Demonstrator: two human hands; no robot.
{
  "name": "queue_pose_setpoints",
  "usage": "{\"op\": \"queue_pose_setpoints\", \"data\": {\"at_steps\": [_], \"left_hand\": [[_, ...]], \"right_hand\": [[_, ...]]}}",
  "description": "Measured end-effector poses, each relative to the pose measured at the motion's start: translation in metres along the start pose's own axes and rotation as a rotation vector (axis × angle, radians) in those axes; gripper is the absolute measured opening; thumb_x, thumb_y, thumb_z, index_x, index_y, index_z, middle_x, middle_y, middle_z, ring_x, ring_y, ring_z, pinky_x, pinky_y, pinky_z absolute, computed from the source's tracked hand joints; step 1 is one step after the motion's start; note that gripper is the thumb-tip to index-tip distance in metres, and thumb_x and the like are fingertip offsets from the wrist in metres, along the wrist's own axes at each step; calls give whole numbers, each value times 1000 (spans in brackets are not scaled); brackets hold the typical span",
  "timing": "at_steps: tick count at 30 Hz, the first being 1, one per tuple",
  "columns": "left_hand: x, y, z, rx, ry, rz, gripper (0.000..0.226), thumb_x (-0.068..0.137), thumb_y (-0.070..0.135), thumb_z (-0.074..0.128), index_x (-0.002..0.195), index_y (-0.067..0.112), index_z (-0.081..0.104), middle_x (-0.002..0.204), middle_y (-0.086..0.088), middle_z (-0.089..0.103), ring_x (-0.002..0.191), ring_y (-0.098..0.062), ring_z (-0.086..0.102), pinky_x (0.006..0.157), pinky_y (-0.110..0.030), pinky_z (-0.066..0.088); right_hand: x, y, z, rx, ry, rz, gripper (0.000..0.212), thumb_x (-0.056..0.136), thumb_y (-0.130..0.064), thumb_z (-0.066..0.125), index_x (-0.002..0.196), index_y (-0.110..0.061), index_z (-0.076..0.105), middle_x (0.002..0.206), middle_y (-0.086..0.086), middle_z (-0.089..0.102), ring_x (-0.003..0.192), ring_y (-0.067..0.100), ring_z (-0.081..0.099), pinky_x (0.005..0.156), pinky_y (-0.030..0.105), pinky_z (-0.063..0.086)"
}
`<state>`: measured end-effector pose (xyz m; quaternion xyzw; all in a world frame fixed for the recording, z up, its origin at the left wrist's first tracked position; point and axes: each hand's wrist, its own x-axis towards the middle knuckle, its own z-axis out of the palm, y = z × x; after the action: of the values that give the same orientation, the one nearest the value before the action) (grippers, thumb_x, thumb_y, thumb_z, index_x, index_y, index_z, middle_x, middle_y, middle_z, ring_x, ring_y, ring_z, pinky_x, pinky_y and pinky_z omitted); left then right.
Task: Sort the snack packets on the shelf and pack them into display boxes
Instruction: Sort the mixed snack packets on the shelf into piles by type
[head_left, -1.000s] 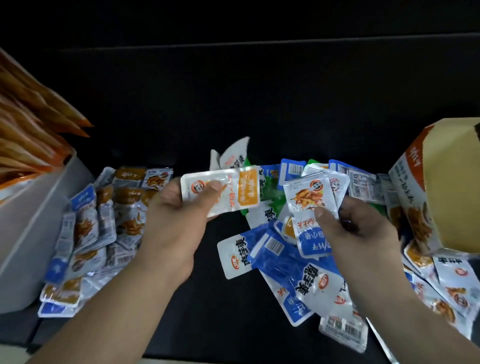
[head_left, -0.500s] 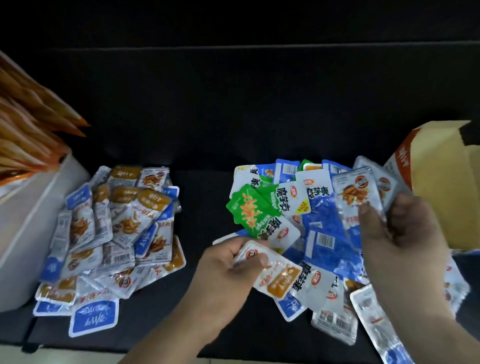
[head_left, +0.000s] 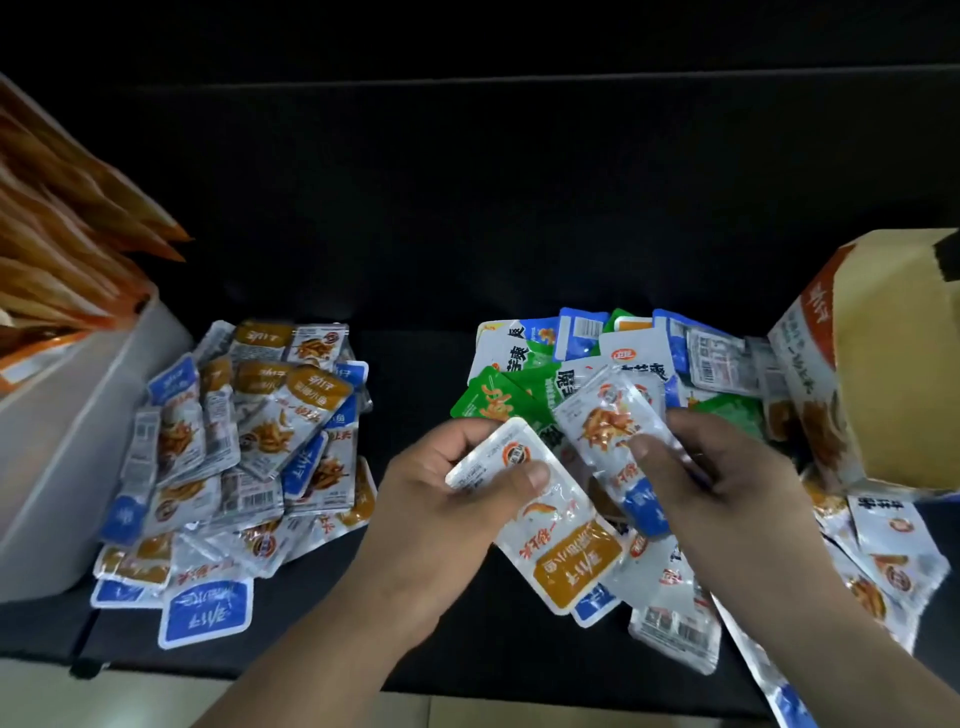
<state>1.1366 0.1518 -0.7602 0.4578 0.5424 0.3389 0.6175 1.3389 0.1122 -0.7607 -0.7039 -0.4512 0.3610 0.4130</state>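
Person's at a dark shelf (head_left: 415, 358), both hands out in front, each w/ one snack pkt. The left hand (head_left: 441, 499) grips an orange-ended pkt (head_left: 550, 525): thumb pressed flat across its top face, other fingers curled underneath, pkt slanting down to the right w/ the orange end lowest. The right hand (head_left: 727, 483) pinches a blue-ended pkt (head_left: 605, 423) w/ a fish pic on it, thumb on top, fingers behind; that one tilts up & left, blue end down by the palm. The two pkts cross a bit in the middle, can't tell which is in front. Both are held over the near side of the right heap (head_left: 597, 358), a jumble of blue, white & silver pkts w/ a green pkt (head_left: 491, 400) at its left edge. The heap runs up against a tan display box (head_left: 893, 364) w/ orange print at far right, more silver pkts spilling below it. Well apart on the left, across a bare strip of shelf, sits the left pile (head_left: 249, 447): silver pkts w/ orange or blue ends, some showing barcodes, one blue pkt (head_left: 205, 610) lying nearest the front edge. That pile touches a grey bin (head_left: 67, 441) at far left, w/ orange sachets (head_left: 67, 244) sticking up out of it
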Motion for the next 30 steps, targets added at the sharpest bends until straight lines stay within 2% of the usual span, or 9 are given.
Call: {"op": "queue_pose_setpoints", "data": {"at_steps": [7,10,14,17,19,21,25,27,30], "left_hand": [[-2,1,1,-90,87,-32,16,86,8,81,99,13,72,87,-4,80,75,-17,78,56,-23,57],[-3,-4,-3,-11,187,-34,25,82,15,87,99,17,69,85,1,79,76,-11,77,60,-22,58],[-12,-13,-17,28,268,-70,35,85,28,84,113,29,64,99,13,77,87,0,74,65,-15,56],[-32,-22,-26,-92,113,-162,38,93,12,75,125,31,66,105,7,79,97,-11,76,80,-30,60],[-40,-28,-39,-91,116,-153,45,93,2,74,127,30,65,107,0,80,102,-18,76,92,-43,60],[-42,-33,-66,-44,177,-144,48,90,-1,76,126,28,65,106,2,80,100,-17,77,91,-40,62],[-45,-49,-124,373,290,-112,38,92,13,77,118,38,66,100,24,76,93,0,73,76,-23,61],[-47,-60,-142,711,355,-41,35,90,35,75,122,43,62,106,23,72,99,-1,69,82,-36,62],[-42,-70,-154,1185,461,98,59,81,46,76,136,30,58,132,2,61,123,-28,56,95,-51,54]], "right_hand": [[-24,-8,45,173,-214,52,18,99,-41,56,100,-34,72,79,13,72,74,36,67,62,44,55],[-29,-6,60,201,-251,63,15,97,-41,61,104,-36,74,83,-1,77,76,15,73,66,26,56],[-31,-6,69,162,-214,121,14,98,-26,67,102,-35,77,84,-6,78,76,8,74,67,24,57],[-34,-7,87,142,-204,129,15,100,-29,63,103,-37,75,89,-11,78,83,6,73,78,32,59],[-37,-12,100,126,-296,144,16,101,-36,58,107,-41,72,94,-20,76,88,-2,71,78,22,56],[-39,-12,112,71,-421,156,15,100,-43,57,110,-42,68,99,-24,74,91,-7,67,75,15,52],[-40,-9,117,-5,-422,184,25,96,-42,65,121,-43,62,103,-27,67,98,-13,59,71,5,44],[-40,-10,117,1,-444,175,23,97,-39,64,120,-43,66,96,-37,64,95,-21,55,67,2,44],[-43,-11,121,1,-468,152,20,97,-39,64,116,-44,68,93,-44,61,93,-26,53,65,-2,42]]}}
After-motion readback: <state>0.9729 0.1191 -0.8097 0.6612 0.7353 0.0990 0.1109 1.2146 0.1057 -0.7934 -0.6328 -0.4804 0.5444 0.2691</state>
